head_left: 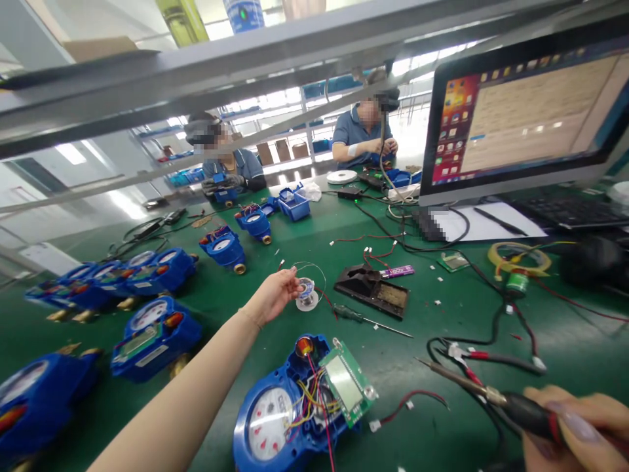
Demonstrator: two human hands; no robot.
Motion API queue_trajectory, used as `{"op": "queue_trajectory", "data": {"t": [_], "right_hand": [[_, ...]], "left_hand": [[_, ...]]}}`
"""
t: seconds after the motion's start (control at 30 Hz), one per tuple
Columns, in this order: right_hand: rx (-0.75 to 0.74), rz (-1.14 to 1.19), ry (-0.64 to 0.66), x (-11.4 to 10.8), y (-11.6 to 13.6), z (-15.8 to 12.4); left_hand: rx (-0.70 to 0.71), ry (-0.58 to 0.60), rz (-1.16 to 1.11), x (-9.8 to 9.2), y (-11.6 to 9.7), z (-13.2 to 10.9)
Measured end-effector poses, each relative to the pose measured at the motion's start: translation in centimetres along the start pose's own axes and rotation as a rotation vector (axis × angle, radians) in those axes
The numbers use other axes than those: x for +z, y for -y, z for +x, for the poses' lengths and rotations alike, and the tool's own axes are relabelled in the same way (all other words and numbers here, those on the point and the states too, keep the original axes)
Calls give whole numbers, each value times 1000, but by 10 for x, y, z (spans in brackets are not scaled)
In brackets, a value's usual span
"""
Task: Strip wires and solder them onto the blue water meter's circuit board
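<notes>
My left hand (275, 294) reaches out over the green table, fingers pinched on the thin solder wire that loops up from a small solder spool (307, 294). My right hand (580, 426) at the lower right grips a soldering iron (472, 381), its tip pointing left and hanging above the table. Below my left arm lies an open blue water meter (287, 419) with coloured wires and a green circuit board (350, 388) tilted up at its right side.
Several blue water meters (154, 337) line the left. A black soldering stand (373, 288), a screwdriver (366, 318), loose wires and a tape roll (515, 257) lie mid-table. A monitor (525, 111) and keyboard (570, 211) stand at right. Two people work at the far side.
</notes>
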State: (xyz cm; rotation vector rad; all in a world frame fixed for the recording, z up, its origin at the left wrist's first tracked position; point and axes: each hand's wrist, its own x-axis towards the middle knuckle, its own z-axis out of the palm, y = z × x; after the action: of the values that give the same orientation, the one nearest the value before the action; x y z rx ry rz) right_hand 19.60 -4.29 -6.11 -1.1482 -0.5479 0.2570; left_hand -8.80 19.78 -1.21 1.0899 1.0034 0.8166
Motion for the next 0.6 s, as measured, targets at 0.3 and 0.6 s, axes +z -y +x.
{"op": "queue_trajectory", "data": {"t": [0.3, 0.6], "right_hand": [[41, 0, -27, 4, 13, 3], [-111, 123, 85, -2, 4, -6]], "left_hand": [[321, 44, 631, -13, -6, -22], [187, -214, 955, -23, 5, -29]]}}
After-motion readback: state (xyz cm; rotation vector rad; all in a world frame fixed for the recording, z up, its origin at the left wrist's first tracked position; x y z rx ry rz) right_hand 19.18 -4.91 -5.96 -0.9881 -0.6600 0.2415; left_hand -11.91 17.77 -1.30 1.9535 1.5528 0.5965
